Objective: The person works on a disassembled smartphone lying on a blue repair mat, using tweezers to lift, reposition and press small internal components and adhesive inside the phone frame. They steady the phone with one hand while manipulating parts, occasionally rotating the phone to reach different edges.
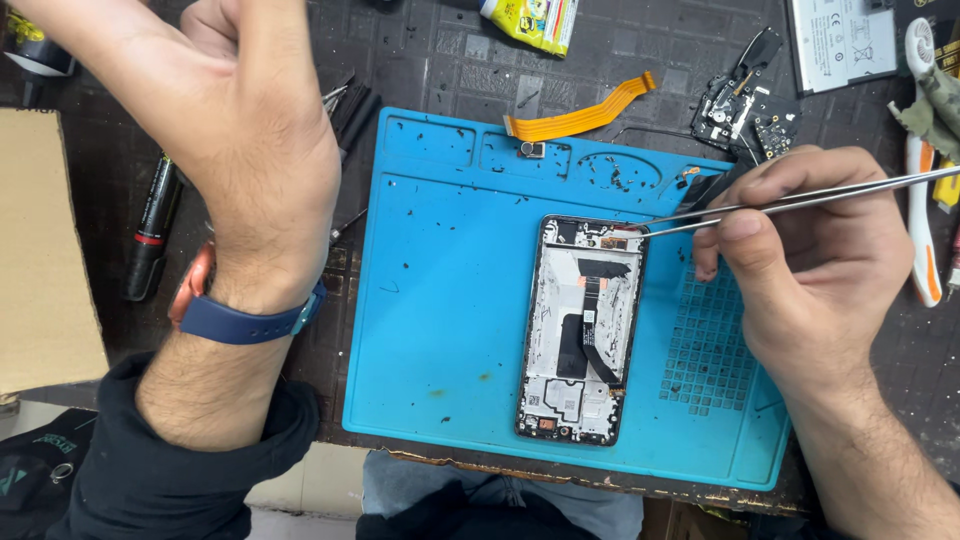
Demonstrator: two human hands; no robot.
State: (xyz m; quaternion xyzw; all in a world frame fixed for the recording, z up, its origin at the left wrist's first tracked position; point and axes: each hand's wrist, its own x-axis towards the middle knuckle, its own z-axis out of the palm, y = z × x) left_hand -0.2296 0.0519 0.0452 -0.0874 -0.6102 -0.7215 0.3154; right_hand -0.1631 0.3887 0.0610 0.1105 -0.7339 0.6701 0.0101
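An opened phone frame [580, 330] lies upright on a blue work mat [450, 300], its inner boards and a black flex cable showing. My right hand [810, 260] is shut on metal tweezers [800, 197], whose tips touch the phone's upper right corner. My left hand [240, 110] is raised off the bench at the upper left with its back toward the camera. Its fingers are out of view at the top edge, so what it holds cannot be seen. A blue watch band [250, 322] circles that wrist.
An orange flex cable [585, 115] and a small camera module [532, 150] lie at the mat's top. Loose circuit parts [745, 105], a white battery [840, 40], a glue tube [530, 20], a black marker [152, 230], a cardboard box [40, 250] and a white-handled tool [922, 240] surround the mat.
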